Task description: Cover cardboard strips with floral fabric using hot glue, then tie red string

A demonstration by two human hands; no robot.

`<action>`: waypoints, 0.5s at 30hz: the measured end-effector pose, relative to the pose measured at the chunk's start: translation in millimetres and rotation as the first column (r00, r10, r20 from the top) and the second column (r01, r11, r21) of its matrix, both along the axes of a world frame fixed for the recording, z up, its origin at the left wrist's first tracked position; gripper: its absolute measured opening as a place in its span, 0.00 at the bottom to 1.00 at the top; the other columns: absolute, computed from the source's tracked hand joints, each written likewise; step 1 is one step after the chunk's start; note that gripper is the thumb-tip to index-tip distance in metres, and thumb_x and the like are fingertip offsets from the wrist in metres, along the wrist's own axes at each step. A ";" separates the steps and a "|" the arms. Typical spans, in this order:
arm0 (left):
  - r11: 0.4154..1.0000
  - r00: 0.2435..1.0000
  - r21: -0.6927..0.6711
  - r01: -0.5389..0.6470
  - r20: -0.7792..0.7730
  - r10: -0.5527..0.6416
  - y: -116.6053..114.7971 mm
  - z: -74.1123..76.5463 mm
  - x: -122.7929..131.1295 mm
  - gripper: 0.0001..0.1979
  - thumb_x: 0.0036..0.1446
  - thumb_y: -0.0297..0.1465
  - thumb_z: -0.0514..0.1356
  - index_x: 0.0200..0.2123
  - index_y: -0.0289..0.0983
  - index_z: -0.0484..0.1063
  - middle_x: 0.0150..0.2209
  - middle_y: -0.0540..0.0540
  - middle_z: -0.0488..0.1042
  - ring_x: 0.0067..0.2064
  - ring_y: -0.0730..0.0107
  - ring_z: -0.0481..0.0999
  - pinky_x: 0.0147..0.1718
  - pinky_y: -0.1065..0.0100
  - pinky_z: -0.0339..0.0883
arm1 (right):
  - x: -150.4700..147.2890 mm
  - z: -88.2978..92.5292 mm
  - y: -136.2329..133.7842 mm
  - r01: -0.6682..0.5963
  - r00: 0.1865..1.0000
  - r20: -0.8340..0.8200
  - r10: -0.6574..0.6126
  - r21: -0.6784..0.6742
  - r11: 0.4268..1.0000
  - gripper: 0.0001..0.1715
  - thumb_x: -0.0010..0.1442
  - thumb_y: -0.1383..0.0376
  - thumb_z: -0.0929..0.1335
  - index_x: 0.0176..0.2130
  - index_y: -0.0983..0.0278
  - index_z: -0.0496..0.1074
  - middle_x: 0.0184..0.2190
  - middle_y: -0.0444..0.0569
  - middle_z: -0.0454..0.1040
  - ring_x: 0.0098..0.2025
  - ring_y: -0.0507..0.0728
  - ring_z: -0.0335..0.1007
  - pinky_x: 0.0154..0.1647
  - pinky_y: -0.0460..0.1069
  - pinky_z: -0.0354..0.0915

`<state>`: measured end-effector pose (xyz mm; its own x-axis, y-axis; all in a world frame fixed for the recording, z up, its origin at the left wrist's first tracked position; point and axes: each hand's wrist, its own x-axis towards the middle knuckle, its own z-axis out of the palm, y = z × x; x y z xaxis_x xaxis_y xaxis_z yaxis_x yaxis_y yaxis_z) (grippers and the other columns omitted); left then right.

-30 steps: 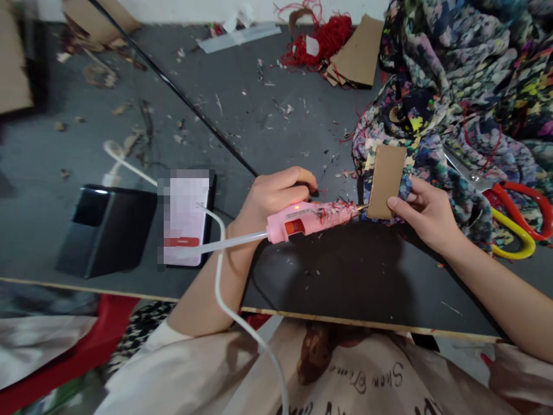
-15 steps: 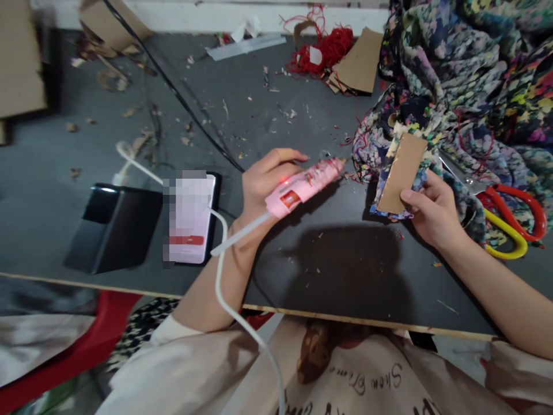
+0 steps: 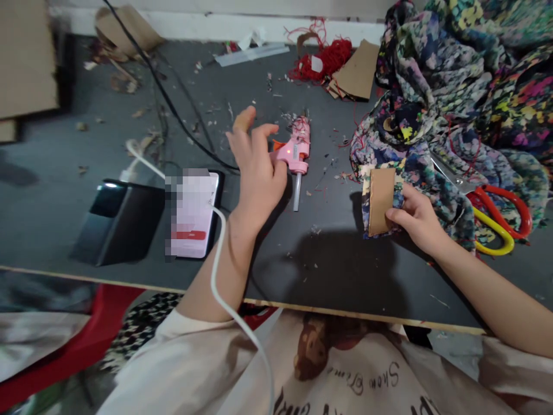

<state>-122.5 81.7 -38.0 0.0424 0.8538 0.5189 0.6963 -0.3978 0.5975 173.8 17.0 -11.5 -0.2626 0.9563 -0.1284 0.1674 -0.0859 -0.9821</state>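
Observation:
My left hand (image 3: 259, 173) is open, its fingers spread over the grey table. Just to its right, a pink hot glue gun (image 3: 298, 147) with an orange trigger lies on the table, a clear glue stick (image 3: 297, 193) poking from its back end. Thumb and handle are very close; whether they touch I cannot tell. In my right hand (image 3: 417, 216), pinched between thumb and fingers, is a cardboard piece (image 3: 382, 199) edged with floral fabric, its bare brown face up. Behind that hand, scissors (image 3: 488, 213) with red and yellow handles rest on crumpled floral fabric (image 3: 449, 86).
Left of my left hand lie a phone (image 3: 194, 213) and a dark, box-like device (image 3: 123, 222), with a white cable (image 3: 216, 276) crossing my forearm. Red yarn (image 3: 334, 57) and cardboard pieces (image 3: 356, 69) sit at the back. A black cord (image 3: 173, 106) runs across the table among scraps.
My left hand has let go of the glue gun, which now lies on the table, nozzle pointing away. My right hand has brought the cardboard piece slightly left and nearer.

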 end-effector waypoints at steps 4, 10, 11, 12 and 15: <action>0.954 0.954 -0.116 0.278 0.147 -0.260 -33.8 37.5 45.0 0.10 0.69 0.38 0.54 0.40 0.40 0.70 0.50 0.48 0.73 0.57 0.66 0.69 0.62 0.58 0.61 | -10.5 8.8 -11.1 0.000 0.980 -0.196 -0.027 -0.137 0.991 0.15 0.57 0.56 0.71 0.42 0.60 0.78 0.36 0.46 0.80 0.38 0.57 0.76 0.39 0.50 0.72; 0.819 0.785 -0.344 0.459 0.588 -0.193 -66.5 32.2 97.5 0.16 0.65 0.42 0.57 0.30 0.37 0.70 0.40 0.46 0.77 0.46 0.66 0.77 0.47 0.66 0.71 | -21.5 7.9 -23.7 -0.033 0.968 -0.252 -0.010 -0.168 0.985 0.21 0.54 0.52 0.74 0.45 0.60 0.76 0.41 0.47 0.81 0.42 0.56 0.76 0.46 0.50 0.71; 0.822 0.777 -0.343 0.454 0.603 -0.177 -67.4 28.7 99.0 0.15 0.64 0.42 0.58 0.31 0.37 0.71 0.41 0.46 0.78 0.48 0.66 0.77 0.48 0.66 0.71 | -21.5 5.8 -24.3 -0.036 0.972 -0.236 -0.007 -0.177 0.984 0.22 0.54 0.51 0.74 0.45 0.60 0.76 0.40 0.47 0.81 0.41 0.56 0.76 0.44 0.50 0.72; 0.822 0.773 -0.338 0.458 0.607 -0.182 -67.8 25.9 99.0 0.15 0.64 0.43 0.59 0.32 0.37 0.72 0.43 0.45 0.78 0.49 0.66 0.77 0.49 0.66 0.70 | -21.1 4.0 -24.6 -0.036 0.976 -0.216 -0.005 -0.184 0.982 0.23 0.55 0.51 0.74 0.45 0.61 0.76 0.40 0.47 0.81 0.40 0.56 0.76 0.43 0.50 0.72; 0.806 0.763 -0.311 0.504 0.598 -0.246 -68.3 22.9 95.7 0.16 0.64 0.45 0.58 0.33 0.38 0.71 0.44 0.44 0.77 0.49 0.66 0.77 0.48 0.67 0.71 | -20.2 1.3 -24.8 -0.026 0.983 -0.185 -0.003 -0.157 0.987 0.24 0.56 0.48 0.72 0.45 0.62 0.77 0.43 0.49 0.81 0.43 0.57 0.76 0.47 0.52 0.71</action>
